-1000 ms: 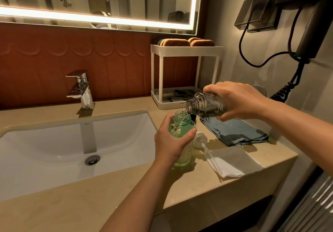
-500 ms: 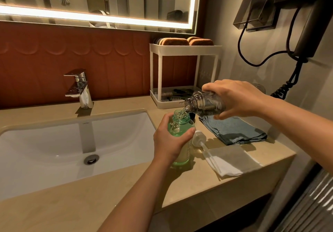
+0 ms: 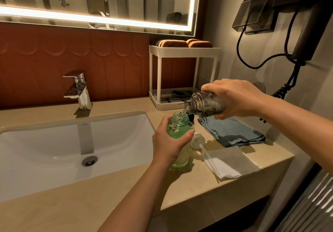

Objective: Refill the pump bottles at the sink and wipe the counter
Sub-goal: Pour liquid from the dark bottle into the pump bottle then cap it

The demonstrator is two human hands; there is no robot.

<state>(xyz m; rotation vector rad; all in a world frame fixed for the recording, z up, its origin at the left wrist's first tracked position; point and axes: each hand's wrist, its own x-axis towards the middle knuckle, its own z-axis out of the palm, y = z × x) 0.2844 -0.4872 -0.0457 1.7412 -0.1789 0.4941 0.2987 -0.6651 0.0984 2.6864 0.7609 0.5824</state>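
Observation:
A green pump bottle (image 3: 178,129) stands upright and uncapped on the beige counter (image 3: 126,183), right of the sink (image 3: 54,145). My left hand (image 3: 169,143) grips its body. My right hand (image 3: 232,98) holds a clear bottle (image 3: 203,106) tipped on its side, its mouth over the green bottle's neck, and clear liquid runs from one into the other. The white pump head (image 3: 197,140) with its tube lies on the counter just right of the green bottle. A blue-grey folded cloth (image 3: 232,132) and a white cloth (image 3: 232,161) lie further right.
A chrome tap (image 3: 79,89) stands behind the sink. A white two-tier rack (image 3: 182,76) with sponges on top and brushes below sits at the back wall. A black hairdryer (image 3: 304,26) with a coiled cord hangs on the right wall. The counter's front edge drops off at the right.
Both hands and both bottles hold their places while the liquid keeps pouring. Only the camera has shifted slightly.

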